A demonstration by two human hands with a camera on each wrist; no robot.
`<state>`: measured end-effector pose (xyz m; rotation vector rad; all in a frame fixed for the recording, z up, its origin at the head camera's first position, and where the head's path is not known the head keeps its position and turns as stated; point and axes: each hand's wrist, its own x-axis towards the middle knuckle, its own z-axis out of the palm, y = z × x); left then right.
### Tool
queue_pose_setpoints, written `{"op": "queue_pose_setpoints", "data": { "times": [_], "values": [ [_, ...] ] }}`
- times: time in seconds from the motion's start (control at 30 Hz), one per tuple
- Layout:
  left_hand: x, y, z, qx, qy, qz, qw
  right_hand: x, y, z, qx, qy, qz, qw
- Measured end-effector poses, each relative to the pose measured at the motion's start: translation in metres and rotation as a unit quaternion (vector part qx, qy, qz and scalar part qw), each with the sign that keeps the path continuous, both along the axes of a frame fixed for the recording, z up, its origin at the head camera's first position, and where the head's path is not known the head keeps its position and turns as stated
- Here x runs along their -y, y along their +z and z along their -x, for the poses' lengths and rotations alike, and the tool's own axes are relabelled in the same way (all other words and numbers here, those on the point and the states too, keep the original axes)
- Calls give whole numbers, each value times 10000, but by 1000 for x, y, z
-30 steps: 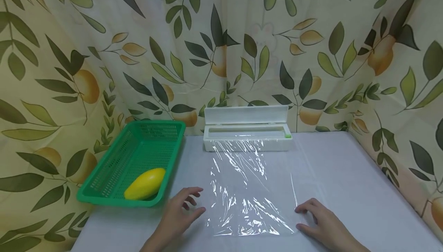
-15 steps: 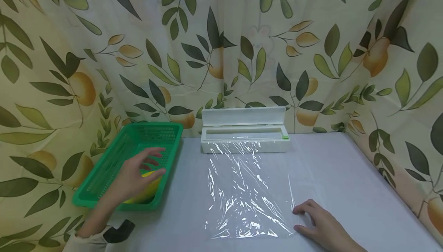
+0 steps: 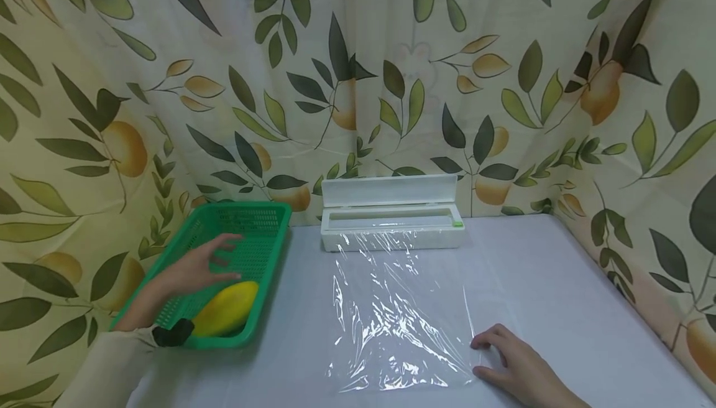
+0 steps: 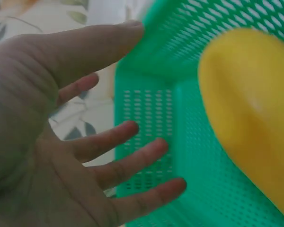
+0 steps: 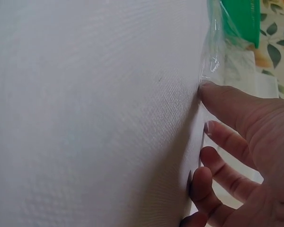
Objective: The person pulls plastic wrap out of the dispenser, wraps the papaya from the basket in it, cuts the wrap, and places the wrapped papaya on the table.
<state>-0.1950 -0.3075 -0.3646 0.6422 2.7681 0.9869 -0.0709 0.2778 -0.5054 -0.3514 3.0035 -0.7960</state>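
Observation:
A yellow oblong fruit (image 3: 226, 308), mango- or papaya-like, lies in the green plastic basket (image 3: 276, 252) on the left. My left hand (image 3: 192, 268) is over the basket with fingers spread and holds nothing. In the left wrist view a gap shows between the hand (image 4: 80, 179) and the fruit (image 4: 246, 104). Clear cling film (image 3: 391, 321) stretches over the table from a white dispenser box (image 3: 391, 241) with its lid raised. At the film's near right corner, my right hand (image 3: 517, 364) rests its fingertips, loosely bent, thumb apart from the fingers.
A white cloth covers the table (image 3: 537, 283). A curtain (image 3: 358, 84) printed with leaves and fruit hangs behind the table and along both sides. On the dispenser's right end sits a small green tab (image 3: 458, 224).
My left hand has gone from beside the film's left edge up and left to over the basket. The right hand stays at the film's corner. The head view has shifted slightly.

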Motion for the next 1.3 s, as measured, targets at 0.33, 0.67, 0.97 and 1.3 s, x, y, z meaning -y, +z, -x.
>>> {"op": "queue_pose_setpoints", "data": {
  "times": [0.33,0.67,0.97,1.3],
  "values": [
    [10,-25,12,1161,-239,884,9890,-1,-4,-3,-335,74,126,9993],
    [11,-31,11,1967,-279,1183,9729,3,-3,-4,-258,-197,-33,9995],
    [14,-36,12,2197,-197,950,9707,4,0,-4,-101,-291,-165,9994],
    [16,-39,10,2288,-142,670,9711,3,-2,-4,-307,-189,28,9993]
  ]
}}
